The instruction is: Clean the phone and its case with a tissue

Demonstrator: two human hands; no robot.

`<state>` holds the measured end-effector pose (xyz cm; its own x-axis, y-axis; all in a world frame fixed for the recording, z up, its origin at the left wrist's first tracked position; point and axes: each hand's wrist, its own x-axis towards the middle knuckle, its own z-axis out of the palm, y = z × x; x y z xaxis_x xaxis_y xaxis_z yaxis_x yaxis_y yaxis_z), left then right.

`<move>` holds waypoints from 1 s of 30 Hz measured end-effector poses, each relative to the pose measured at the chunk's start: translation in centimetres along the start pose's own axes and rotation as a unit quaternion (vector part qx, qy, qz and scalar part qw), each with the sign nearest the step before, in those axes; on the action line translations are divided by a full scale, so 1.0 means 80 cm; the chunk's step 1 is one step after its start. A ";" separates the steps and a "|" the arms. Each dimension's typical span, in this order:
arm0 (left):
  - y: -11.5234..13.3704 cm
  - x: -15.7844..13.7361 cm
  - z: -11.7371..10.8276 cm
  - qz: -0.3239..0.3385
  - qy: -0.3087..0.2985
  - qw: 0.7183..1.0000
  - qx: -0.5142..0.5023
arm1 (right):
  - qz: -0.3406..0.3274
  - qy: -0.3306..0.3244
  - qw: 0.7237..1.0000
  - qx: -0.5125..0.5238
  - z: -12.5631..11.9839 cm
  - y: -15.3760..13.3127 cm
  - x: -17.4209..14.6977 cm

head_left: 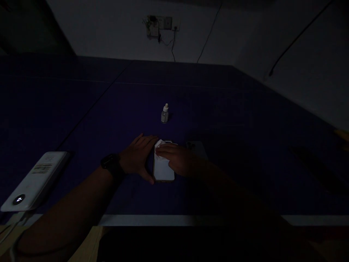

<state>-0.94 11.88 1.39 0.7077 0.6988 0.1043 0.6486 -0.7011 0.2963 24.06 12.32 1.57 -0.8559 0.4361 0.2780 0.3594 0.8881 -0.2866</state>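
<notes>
Between the two hands, on the dark blue table (109,109), lies the phone (164,171), flat, its pale face up and its long axis running almost straight away from the person. That lie sets how the hands stand: one along a long side, the other across the face.

The left hand (139,155), with a watch (112,163) on its wrist, is open and spread along the phone's left side, thumb at the near left corner and fingertips by the far left one; it seems to brace that edge. The right hand (178,160) comes over the right edge and has a white tissue (160,144) in its bent fingers, set down on the far left part of the face. Both hands are about equally near, but only the right one covers the face. The near half of it shows bare, so lengthwise travel toward the person looks the freest.

Beyond the far end, a small dropper bottle (164,116) stands upright, near but apart. A second phone (201,147) lies just right of the right hand, partly hidden by it, and would likely limit sideways room. A white power bank (40,178) lies well to the left. Table surface separates the phone from the pale front edge (136,220).
</notes>
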 end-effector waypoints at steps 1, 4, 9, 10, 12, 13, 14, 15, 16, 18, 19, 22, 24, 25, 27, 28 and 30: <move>0.001 0.000 -0.001 -0.004 -0.002 1.000 0.001 | -0.012 0.002 1.000 0.003 0.002 0.001 0.001; 0.002 0.000 -0.002 -0.004 -0.007 1.000 0.003 | -0.011 0.004 1.000 0.000 0.003 0.003 0.002; 0.001 0.000 -0.004 0.006 -0.001 1.000 0.002 | 0.027 0.019 0.999 -0.031 0.001 0.005 0.003; 0.001 0.000 -0.004 0.005 0.000 1.000 0.002 | 0.010 0.016 1.000 -0.023 0.001 0.005 0.004; 0.001 0.000 -0.004 0.003 -0.001 1.000 0.002 | -0.028 0.005 1.000 0.004 0.000 0.004 0.005; 0.001 0.000 -0.004 0.002 -0.003 1.000 0.002 | -0.040 0.000 0.999 0.015 -0.001 0.004 0.005; 0.001 0.000 -0.004 0.001 -0.004 1.000 0.002 | -0.045 -0.004 0.999 0.022 -0.003 0.003 0.004; 0.001 0.000 -0.004 0.002 -0.005 1.000 0.003 | -0.045 -0.004 0.999 0.025 -0.005 0.002 0.004; 0.001 0.000 -0.005 0.002 -0.006 1.000 0.003 | -0.043 -0.001 0.999 0.026 -0.007 0.000 0.003; 0.001 0.000 -0.004 0.002 -0.007 1.000 0.003 | -0.045 -0.001 0.999 0.030 -0.011 -0.005 0.003; 0.001 0.000 -0.004 0.001 -0.009 1.000 0.004 | -0.047 -0.006 0.998 0.035 -0.011 -0.007 0.002; 0.002 0.001 -0.005 -0.007 -0.015 1.000 0.004 | -0.050 -0.020 0.998 0.040 -0.010 -0.011 0.003; 0.003 0.001 -0.005 -0.009 -0.017 1.000 0.003 | -0.038 -0.007 0.999 0.020 -0.007 -0.008 0.003; 0.003 0.001 -0.005 -0.008 -0.016 1.000 0.003 | -0.025 0.003 1.000 0.007 -0.006 -0.006 0.003; 0.002 0.000 -0.005 -0.002 -0.013 1.000 0.000 | 0.011 0.017 1.000 -0.012 -0.005 0.000 0.002; 0.001 0.000 -0.005 0.001 -0.010 1.000 -0.001 | 0.025 0.016 0.999 -0.014 -0.006 0.001 0.002; 0.000 0.000 -0.004 0.004 -0.007 1.000 -0.003 | 0.016 0.001 1.000 -0.004 -0.007 0.000 0.002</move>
<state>-1.04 11.94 1.71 0.7165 0.6912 0.0939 0.6411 -0.7056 0.3020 24.15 12.47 2.12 -0.8427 0.4650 0.2713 0.3899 0.8747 -0.2880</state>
